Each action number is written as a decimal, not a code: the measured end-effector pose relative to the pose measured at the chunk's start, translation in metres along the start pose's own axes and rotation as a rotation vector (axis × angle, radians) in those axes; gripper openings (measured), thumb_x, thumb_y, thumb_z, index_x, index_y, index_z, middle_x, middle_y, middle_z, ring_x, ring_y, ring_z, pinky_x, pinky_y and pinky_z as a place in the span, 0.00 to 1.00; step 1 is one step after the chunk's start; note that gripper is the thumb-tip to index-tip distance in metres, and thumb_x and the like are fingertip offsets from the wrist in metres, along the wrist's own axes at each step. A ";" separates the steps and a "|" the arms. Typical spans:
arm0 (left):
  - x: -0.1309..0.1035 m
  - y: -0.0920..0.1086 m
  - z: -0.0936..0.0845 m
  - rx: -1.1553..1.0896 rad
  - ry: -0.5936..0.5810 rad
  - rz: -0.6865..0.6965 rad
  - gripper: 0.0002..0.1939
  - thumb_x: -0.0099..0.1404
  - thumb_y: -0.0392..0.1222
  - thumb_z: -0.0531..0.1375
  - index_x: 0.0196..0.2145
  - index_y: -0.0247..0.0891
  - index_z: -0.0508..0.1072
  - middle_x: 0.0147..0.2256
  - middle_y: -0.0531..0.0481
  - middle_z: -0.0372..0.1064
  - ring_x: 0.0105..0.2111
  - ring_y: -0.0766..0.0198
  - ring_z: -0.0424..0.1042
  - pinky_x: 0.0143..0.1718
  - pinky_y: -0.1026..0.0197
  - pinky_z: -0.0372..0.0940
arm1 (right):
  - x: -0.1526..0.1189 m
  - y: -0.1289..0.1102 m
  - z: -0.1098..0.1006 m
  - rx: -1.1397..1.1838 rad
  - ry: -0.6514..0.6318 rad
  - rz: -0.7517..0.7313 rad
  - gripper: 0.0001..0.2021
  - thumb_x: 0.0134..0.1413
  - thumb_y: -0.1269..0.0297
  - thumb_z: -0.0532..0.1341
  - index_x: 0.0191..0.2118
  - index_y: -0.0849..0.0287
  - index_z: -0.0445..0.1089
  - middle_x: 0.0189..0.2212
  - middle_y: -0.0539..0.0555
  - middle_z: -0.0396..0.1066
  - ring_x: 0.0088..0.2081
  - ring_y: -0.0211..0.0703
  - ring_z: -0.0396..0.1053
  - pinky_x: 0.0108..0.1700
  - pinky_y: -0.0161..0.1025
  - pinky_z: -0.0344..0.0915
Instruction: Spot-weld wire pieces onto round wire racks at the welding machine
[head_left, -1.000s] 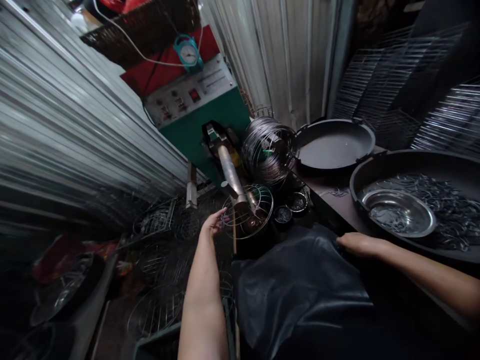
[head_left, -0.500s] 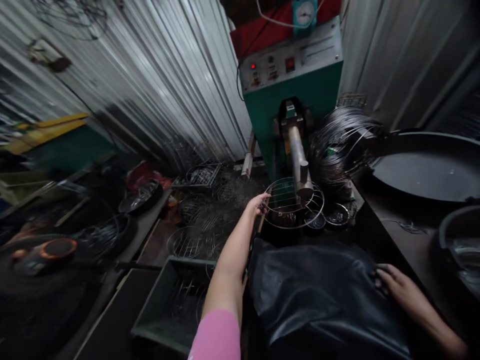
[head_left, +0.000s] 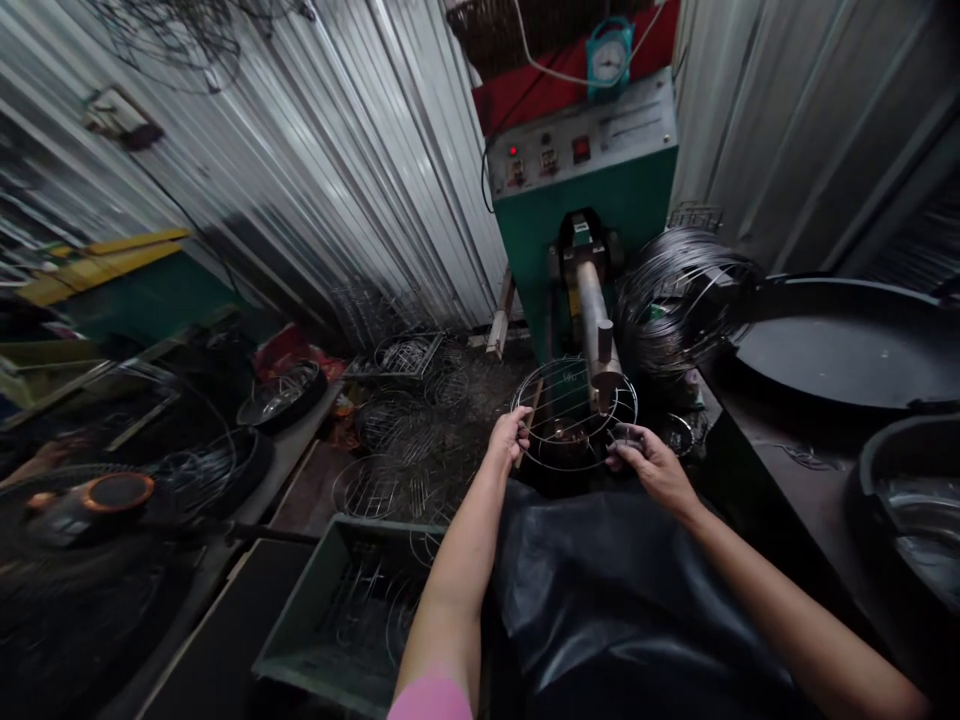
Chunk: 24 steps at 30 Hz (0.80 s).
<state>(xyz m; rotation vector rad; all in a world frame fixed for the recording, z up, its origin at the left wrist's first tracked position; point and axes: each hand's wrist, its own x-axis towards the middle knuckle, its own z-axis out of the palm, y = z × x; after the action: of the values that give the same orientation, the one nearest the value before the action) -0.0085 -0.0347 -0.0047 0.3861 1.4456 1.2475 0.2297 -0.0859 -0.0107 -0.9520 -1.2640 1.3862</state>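
Note:
A round wire rack (head_left: pixel 551 462) with straight cross wires lies under the welding arm (head_left: pixel 598 315) of a green machine (head_left: pixel 517 235). My left hand (head_left: pixel 511 432) is closed on the rack's left rim. At the rim's front right, my right hand (head_left: pixel 646 460) has its thumb and fingers pinched together. Whether it grips the rim itself or a small piece there is too dark and small to make out. The arm's blunt tip sits over the right part of the rack. Below, a dark apron (head_left: pixel 600 590) covers my lap.
A green crate (head_left: pixel 300 620) with wire pieces stands at lower left, beside several wire racks (head_left: pixel 367 487) on the floor. A wire coil (head_left: pixel 679 290) sits right of the machine. Farther right are a wide black pan (head_left: pixel 840 345) and a dark tub (head_left: pixel 870 500).
My right hand has come from beside the apron up and left to the rack's front right. My left hand still holds the rack, which has shifted slightly left in view.

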 end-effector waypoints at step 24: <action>0.005 0.013 0.008 0.082 -0.025 0.071 0.17 0.42 0.42 0.64 0.21 0.37 0.57 0.15 0.63 0.44 0.12 0.79 0.41 0.15 0.71 0.35 | 0.011 -0.010 -0.001 -0.272 -0.055 0.031 0.20 0.47 0.46 0.58 0.35 0.60 0.67 0.26 0.53 0.70 0.24 0.39 0.69 0.22 0.33 0.63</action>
<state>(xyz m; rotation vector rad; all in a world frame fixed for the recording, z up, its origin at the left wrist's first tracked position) -0.0085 -0.0223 0.0052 0.5109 1.4757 1.2375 0.2302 -0.0751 0.0001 -1.1273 -1.5117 1.2917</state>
